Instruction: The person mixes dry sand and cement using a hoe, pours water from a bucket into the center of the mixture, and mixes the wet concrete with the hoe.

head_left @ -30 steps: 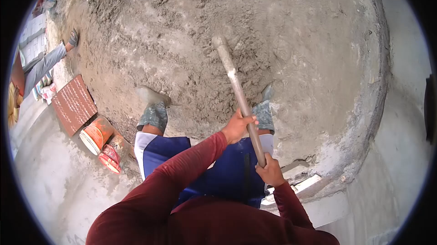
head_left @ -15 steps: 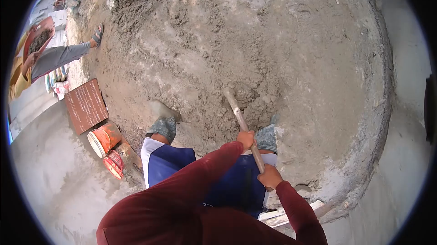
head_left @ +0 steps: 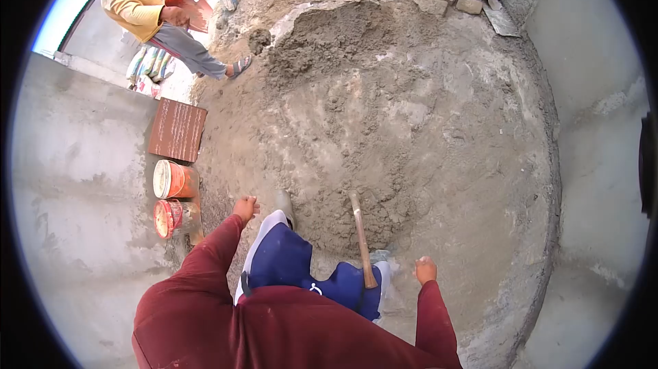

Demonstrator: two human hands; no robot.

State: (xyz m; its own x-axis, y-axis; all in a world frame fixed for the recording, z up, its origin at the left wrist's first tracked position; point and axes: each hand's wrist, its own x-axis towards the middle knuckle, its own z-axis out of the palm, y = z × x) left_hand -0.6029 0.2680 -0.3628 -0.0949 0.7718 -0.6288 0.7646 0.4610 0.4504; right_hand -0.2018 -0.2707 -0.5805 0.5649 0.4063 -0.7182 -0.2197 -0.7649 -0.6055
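Observation:
A wooden-handled tool (head_left: pixel 360 232) leans against my right thigh, its far end lost in the wet mortar (head_left: pixel 384 211) and its head hidden. Neither hand touches it. My left hand (head_left: pixel 247 208) is held out beside my left leg, fingers loosely bent and slightly apart, with nothing in it. To the right of the handle, my right hand (head_left: pixel 425 270) is curled into a fist, and nothing shows in it.
At the upper left a person in a yellow top (head_left: pixel 133 2) tips a reddish pan (head_left: pixel 190 7) near a dark mortar heap (head_left: pixel 343 36). Two orange buckets (head_left: pixel 179 180) and a brown ribbed panel (head_left: pixel 177 130) stand along the left wall. Rubble (head_left: pixel 469 2) lies at the upper right.
Both my hands have let go of the wooden handle and moved apart, left and right. My view has lifted. The other person has tilted the pan, which held dark mix before.

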